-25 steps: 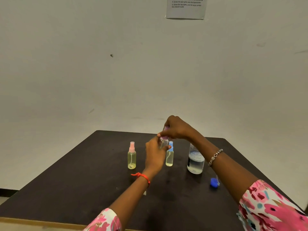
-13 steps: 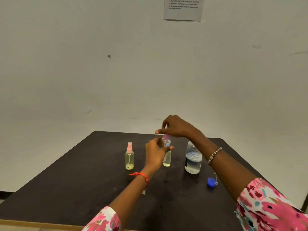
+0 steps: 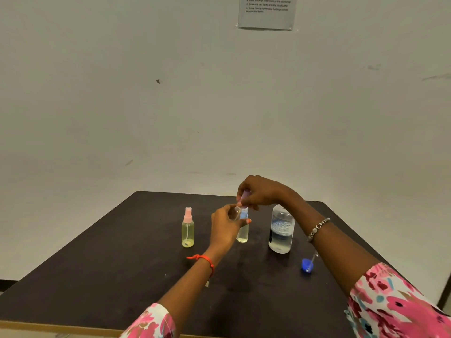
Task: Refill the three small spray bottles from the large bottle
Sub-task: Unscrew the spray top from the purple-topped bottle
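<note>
My left hand (image 3: 225, 229) is shut around a small clear spray bottle (image 3: 237, 212), which it mostly hides. Just above, my right hand (image 3: 260, 193) pinches that bottle's purple spray top (image 3: 245, 195). A second small bottle with a blue top (image 3: 243, 234) stands on the table right behind my left hand. Off to the left stands a pink-topped small bottle (image 3: 188, 229) holding yellowish liquid. The large clear bottle (image 3: 280, 231) stands uncapped to the right, partly filled.
A blue cap with a thin tube (image 3: 307, 265) lies on the dark table (image 3: 97, 276) near my right forearm. A printed sheet (image 3: 267, 12) hangs on the white wall behind. The table's front edge runs close to my sleeves.
My right hand's fingers spread off the purple top half a second ago and now pinch it again. My left hand keeps its hold on the small bottle. The other bottles have not moved.
</note>
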Demonstrator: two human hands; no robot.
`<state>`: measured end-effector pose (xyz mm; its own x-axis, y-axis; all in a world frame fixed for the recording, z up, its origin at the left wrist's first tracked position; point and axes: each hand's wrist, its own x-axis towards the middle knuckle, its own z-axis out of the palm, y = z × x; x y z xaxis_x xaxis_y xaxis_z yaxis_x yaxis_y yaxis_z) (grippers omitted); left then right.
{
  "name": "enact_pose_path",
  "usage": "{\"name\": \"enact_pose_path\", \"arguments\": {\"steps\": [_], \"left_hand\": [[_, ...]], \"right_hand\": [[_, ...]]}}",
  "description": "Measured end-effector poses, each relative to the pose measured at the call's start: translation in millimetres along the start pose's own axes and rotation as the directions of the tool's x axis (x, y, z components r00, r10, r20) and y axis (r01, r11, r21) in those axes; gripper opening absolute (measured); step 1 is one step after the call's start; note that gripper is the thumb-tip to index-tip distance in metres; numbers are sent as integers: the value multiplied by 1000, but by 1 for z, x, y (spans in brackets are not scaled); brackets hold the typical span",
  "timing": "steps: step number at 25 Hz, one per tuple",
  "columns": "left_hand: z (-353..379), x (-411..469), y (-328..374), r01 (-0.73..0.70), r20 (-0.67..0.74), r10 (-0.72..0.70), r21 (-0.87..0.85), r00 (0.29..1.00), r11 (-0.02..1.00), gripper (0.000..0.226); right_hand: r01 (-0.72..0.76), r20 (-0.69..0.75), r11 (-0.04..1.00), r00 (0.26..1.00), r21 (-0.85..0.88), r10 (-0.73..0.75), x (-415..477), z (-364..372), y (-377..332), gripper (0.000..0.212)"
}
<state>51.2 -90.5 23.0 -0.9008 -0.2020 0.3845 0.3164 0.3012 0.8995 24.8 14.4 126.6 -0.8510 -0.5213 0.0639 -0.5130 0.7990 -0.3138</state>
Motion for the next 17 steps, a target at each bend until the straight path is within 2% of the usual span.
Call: {"name": "enact_pose_path", "arguments": {"steps": [2, 4, 7, 9, 12, 17], "left_hand": [[0, 0, -6, 19, 19, -19, 20, 1000, 1000, 43], [-2, -1, -13, 50, 16, -50, 34, 999, 998, 43], [-9, 1, -25, 116, -39, -115, 26, 993, 993, 40], [-13, 3, -34, 150, -106, -150, -4, 983, 989, 38], [-15, 6, -40, 181, -148, -184, -30, 972, 983, 41], [-7, 4, -39, 179, -116, -184, -55, 976, 982, 39]], "right_hand": [[56, -1, 998, 998, 38, -56, -4, -6, 5, 16], [72, -92, 990, 994, 121, -61, -7, -8, 13, 20], [42, -262, 930, 963, 364, 59, -13, 8, 37, 24], [2, -278, 867, 947, 498, 158, -20, 37, 57, 23], [-79, -259, 860, 936, 504, 238, -27, 98, 84, 21], [-88, -272, 894, 935, 440, 226, -36, 165, 101, 26]]}}
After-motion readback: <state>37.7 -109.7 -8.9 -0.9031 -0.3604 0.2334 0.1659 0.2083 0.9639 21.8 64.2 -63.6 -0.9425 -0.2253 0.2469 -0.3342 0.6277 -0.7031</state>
